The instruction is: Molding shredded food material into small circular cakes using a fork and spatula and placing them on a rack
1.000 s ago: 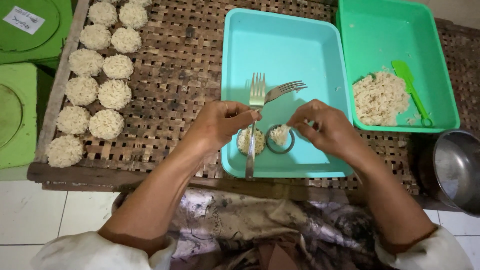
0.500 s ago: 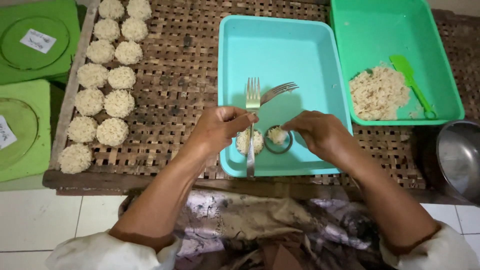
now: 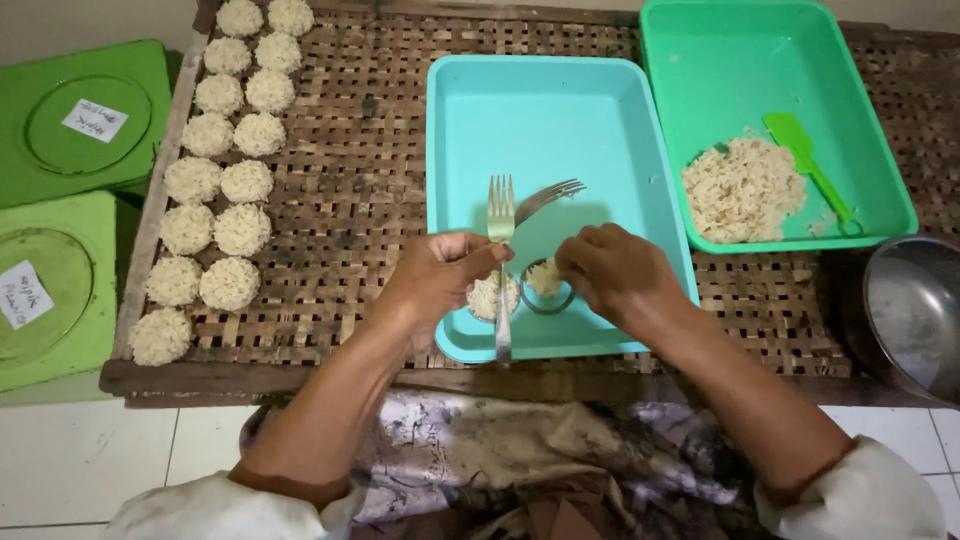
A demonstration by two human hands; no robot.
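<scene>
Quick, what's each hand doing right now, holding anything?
Left hand: closed around a fork, tines pointing up over the teal tray.
Right hand: closed around a second fork, beside the small ring mould of noodles.

A turquoise tray (image 3: 560, 110) and green tray (image 3: 740, 50) sit on brown woven matting (image 3: 350, 200).

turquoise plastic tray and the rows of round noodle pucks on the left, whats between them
Only bare woven bamboo mat lies between the turquoise plastic tray and the round noodle pucks, as the head view shows.
</scene>
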